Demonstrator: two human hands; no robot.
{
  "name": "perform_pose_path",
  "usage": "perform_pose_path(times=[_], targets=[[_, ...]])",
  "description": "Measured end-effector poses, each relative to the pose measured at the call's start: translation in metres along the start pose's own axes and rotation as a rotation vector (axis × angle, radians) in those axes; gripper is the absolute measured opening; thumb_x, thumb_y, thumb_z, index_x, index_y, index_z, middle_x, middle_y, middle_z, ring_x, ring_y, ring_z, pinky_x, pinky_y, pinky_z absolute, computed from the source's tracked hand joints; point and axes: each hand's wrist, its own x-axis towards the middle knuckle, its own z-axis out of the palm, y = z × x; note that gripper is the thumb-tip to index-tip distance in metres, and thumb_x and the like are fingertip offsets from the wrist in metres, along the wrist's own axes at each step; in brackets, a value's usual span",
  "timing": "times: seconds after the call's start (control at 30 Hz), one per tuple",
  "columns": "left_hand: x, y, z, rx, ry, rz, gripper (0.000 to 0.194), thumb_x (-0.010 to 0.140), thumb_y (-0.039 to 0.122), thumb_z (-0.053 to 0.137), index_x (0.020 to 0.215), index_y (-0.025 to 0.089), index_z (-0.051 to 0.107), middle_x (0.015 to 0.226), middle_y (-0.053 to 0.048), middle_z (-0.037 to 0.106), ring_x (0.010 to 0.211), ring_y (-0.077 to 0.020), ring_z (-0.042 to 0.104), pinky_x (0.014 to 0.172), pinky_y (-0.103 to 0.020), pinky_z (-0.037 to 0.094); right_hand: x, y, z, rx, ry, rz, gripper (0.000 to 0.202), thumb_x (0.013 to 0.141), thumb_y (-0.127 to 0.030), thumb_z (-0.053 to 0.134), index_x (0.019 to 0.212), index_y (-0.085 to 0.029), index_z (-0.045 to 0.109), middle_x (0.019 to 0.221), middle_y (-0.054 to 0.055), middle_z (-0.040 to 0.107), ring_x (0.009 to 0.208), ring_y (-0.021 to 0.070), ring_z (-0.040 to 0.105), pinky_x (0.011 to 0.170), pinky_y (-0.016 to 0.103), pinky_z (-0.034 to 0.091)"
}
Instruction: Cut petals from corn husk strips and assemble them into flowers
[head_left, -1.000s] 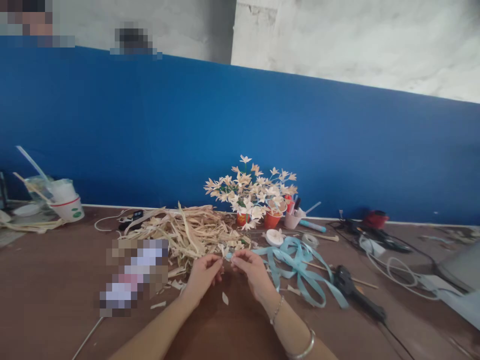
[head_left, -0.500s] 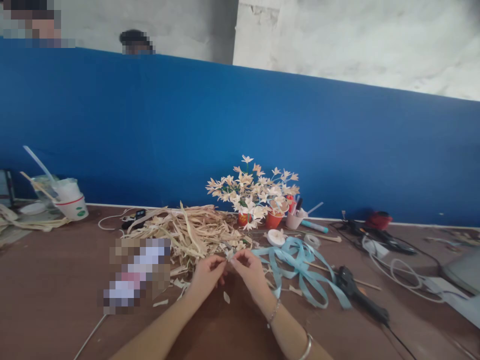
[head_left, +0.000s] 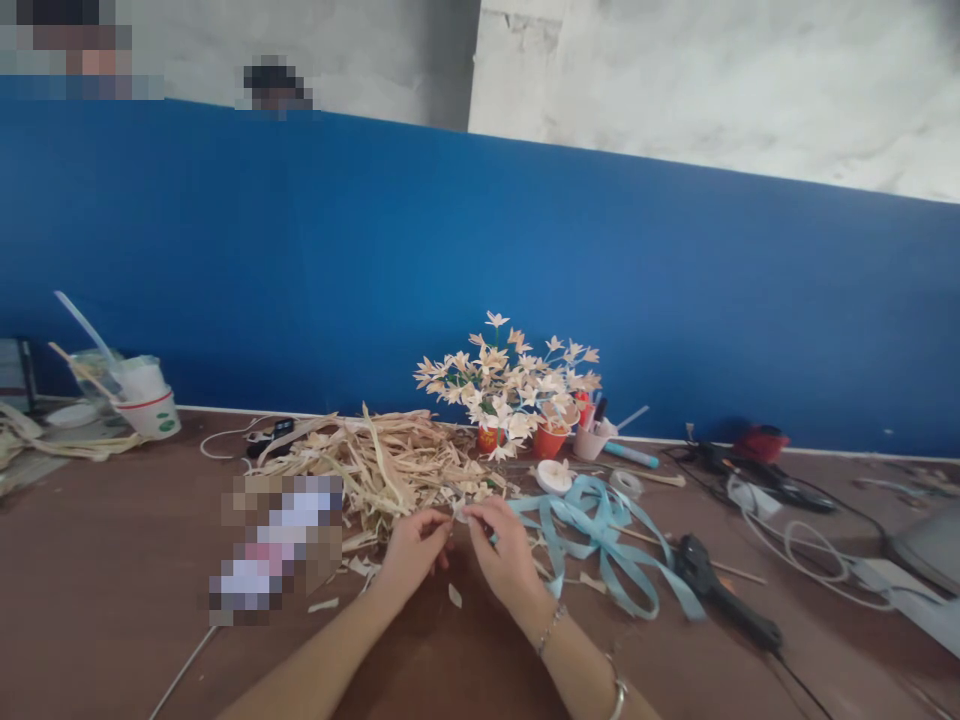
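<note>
Over the brown table, my left hand [head_left: 415,548] and my right hand [head_left: 501,545] meet at their fingertips. Between them is a small pale petal-like piece [head_left: 459,510], pinched from both sides and partly hidden by the fingers. A loose cream petal [head_left: 455,596] lies on the table just below. Beyond my hands spreads a heap of dried husk strips [head_left: 375,455]. Light blue ribbon [head_left: 600,535] lies in loops beside my right hand. Pale handmade flowers [head_left: 510,385] stand in red cups [head_left: 550,441] at the back.
A black glue gun [head_left: 724,590] with its cord lies at right, near white cables [head_left: 802,550]. A pen cup [head_left: 590,440], a white lid [head_left: 555,477] and a tape roll [head_left: 625,484] are behind the ribbon. A blue partition [head_left: 300,260] borders the table; a white tub [head_left: 155,415] stands far left.
My right hand's fingers have shifted slightly over the small pale piece. My left hand keeps its pinch. The whole view has moved a little.
</note>
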Motion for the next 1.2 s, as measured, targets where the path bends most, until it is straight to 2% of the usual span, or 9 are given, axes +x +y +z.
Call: perform_pose_path(times=[0.13, 0.27, 0.53, 1.2], targets=[[0.001, -0.004, -0.001, 0.034, -0.015, 0.019, 0.025, 0.071, 0.036, 0.052, 0.076, 0.014, 0.060, 0.055, 0.002, 0.057, 0.037, -0.0080, 0.049, 0.032, -0.017, 0.031, -0.003, -0.002, 0.000, -0.119, -0.047, -0.095, 0.024, 0.084, -0.011, 0.041, 0.093, -0.019, 0.061, 0.089, 0.007, 0.057, 0.083, 0.0175, 0.054, 0.076, 0.029, 0.046], [0.000, -0.006, -0.001, 0.054, -0.015, 0.033, 0.025, 0.071, 0.036, 0.052, 0.078, 0.014, 0.060, 0.054, 0.002, 0.057, 0.037, -0.0084, 0.049, 0.033, -0.017, 0.032, -0.004, 0.000, 0.002, -0.200, -0.058, -0.135, 0.023, 0.085, -0.009, 0.041, 0.094, -0.020, 0.060, 0.085, 0.006, 0.057, 0.080, 0.0173, 0.054, 0.073, 0.029, 0.045], [-0.003, 0.002, 0.000, 0.105, -0.026, 0.050, 0.023, 0.072, 0.034, 0.050, 0.078, 0.015, 0.061, 0.053, 0.004, 0.055, 0.037, -0.0079, 0.048, 0.035, -0.018, 0.033, -0.003, -0.002, 0.003, -0.262, -0.056, -0.109, 0.017, 0.079, -0.008, 0.047, 0.083, -0.019, 0.059, 0.078, 0.004, 0.058, 0.074, 0.0169, 0.054, 0.069, 0.027, 0.043], [-0.003, -0.009, -0.001, 0.207, -0.029, 0.141, 0.023, 0.075, 0.030, 0.047, 0.084, 0.015, 0.062, 0.059, 0.001, 0.059, 0.042, -0.0107, 0.053, 0.045, -0.022, 0.041, -0.005, 0.001, 0.005, -0.180, -0.033, 0.001, 0.016, 0.079, -0.010, 0.046, 0.088, -0.018, 0.056, 0.081, 0.005, 0.060, 0.075, 0.0170, 0.056, 0.069, 0.027, 0.044]])
